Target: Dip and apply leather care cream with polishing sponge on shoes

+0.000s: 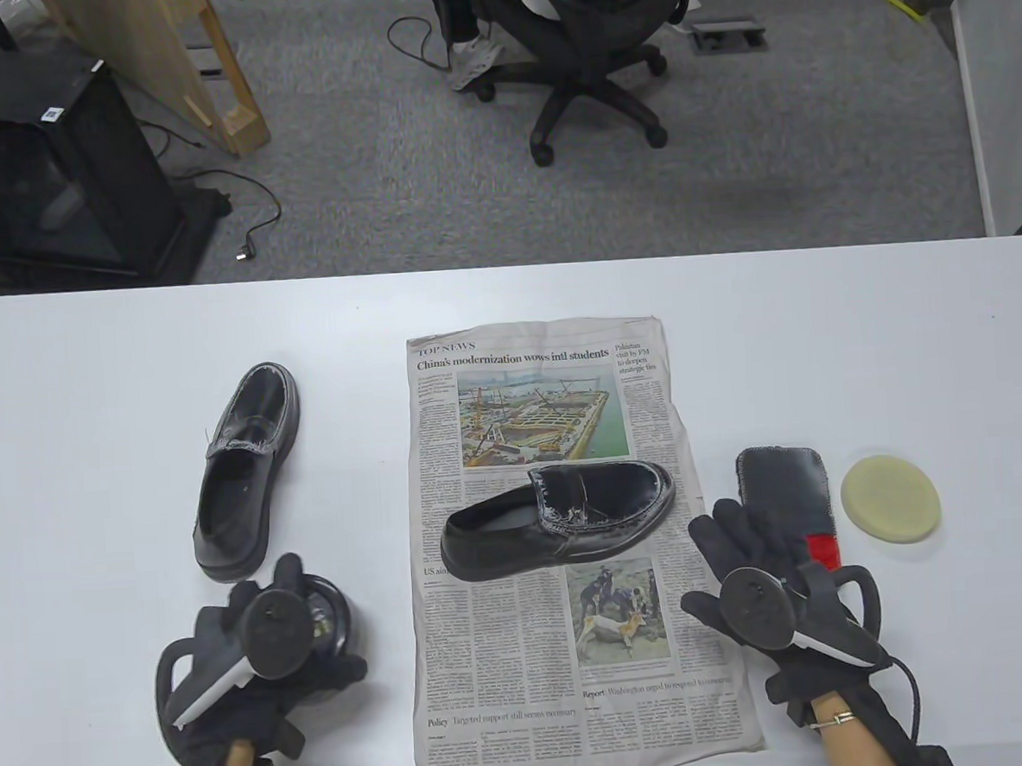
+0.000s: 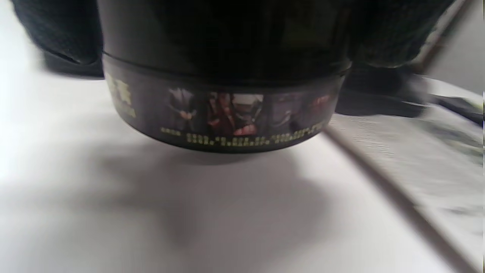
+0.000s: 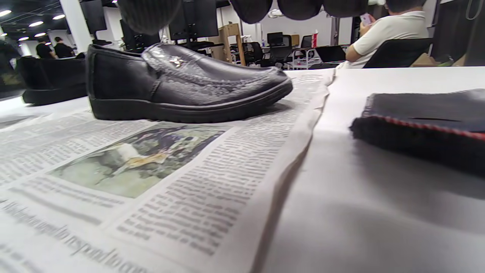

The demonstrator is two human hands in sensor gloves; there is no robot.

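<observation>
White table (image 1: 89, 426): only left wrist view shows cream jar (image 2: 227, 113) label.

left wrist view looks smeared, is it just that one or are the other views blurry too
Left wrist view: the jar and newspaper are smeared, the label unreadable, and a soft shadow lies on the table below. Table view: sharp, with readable headlines and even light. Right wrist view: the shoe is crisp with glare on its toe, the nearest print soft.

One shoe (image 1: 559, 517) on the newspaper (image 1: 571, 656), another shoe (image 1: 248, 473) left of it, cloth (image 1: 782, 492) and probably sponge (image 1: 890, 498) right.
</observation>
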